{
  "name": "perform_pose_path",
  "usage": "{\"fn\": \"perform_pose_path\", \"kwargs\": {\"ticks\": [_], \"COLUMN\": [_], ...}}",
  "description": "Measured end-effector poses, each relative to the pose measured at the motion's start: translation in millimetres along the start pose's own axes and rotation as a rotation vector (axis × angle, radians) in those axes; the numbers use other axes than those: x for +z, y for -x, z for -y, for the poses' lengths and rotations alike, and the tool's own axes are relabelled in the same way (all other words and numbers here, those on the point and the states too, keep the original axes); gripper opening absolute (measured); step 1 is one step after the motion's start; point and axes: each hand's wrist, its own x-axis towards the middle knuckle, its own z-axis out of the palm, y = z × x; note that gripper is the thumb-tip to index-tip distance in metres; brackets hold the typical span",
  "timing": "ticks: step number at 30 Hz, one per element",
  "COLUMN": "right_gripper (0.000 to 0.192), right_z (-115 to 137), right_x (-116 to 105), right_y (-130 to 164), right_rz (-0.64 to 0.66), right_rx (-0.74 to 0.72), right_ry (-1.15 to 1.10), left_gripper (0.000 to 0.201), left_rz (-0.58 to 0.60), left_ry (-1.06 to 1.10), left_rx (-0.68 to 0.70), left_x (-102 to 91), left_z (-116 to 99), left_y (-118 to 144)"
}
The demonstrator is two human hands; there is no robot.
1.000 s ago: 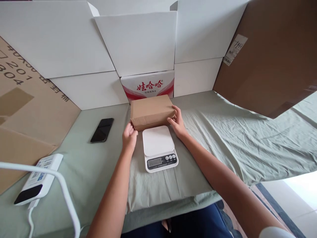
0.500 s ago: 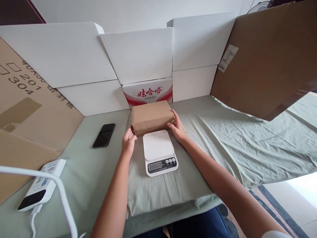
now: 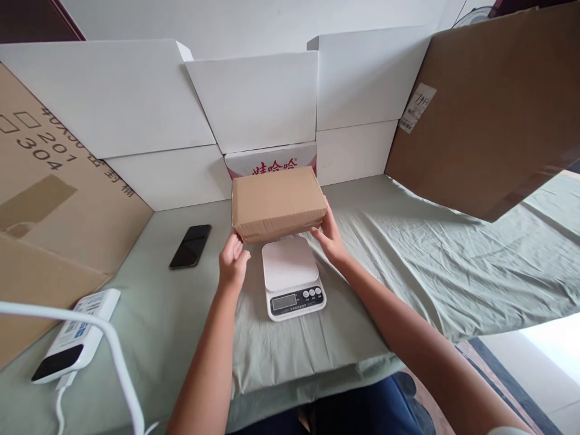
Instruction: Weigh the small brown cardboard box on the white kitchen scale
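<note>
White boxes [image 3: 254, 103] stand behind carton [image 3: 278, 196], scale [image 3: 290, 266] and phone [image 3: 190, 246].

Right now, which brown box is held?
The small box, between left hand and right hand; the large printed box at left and large labelled box at right are untouched.

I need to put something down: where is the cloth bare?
Widest: the cloth between the right arm and the large brown box. Smaller: between the phone and left hand. Crowded: beyond the scale, with carton and right hand.
</note>
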Motion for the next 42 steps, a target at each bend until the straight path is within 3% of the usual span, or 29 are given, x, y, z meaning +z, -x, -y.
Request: {"fn": "perform_pose_path", "kwargs": {"ticks": [5, 9, 12, 42], "right_gripper": [0.09, 0.083, 0.081, 0.082], "right_z": [30, 37, 39, 47], "right_x": [-14, -28, -33, -27], "right_y": [42, 83, 97, 94], "right_rz": [0.046, 0.065, 0.053, 0.078], "right_rx": [-0.002, 0.036, 0.063, 0.156], "right_ry": [0.097, 0.123, 0.123, 0.066], "left_gripper": [0.075, 0.074, 0.074, 0.084], "left_rz": [-0.017, 0.024, 0.057, 0.026], "left_ry": [-0.096, -0.142, -0.147, -0.042], "left_rx": [0.02, -0.016, -0.043, -0.117], "left_x": [-7.7, -13.0, -12.9, -12.4], "left_z": [-19, -18, -16, -12], "left_y": [57, 104, 121, 118]}}
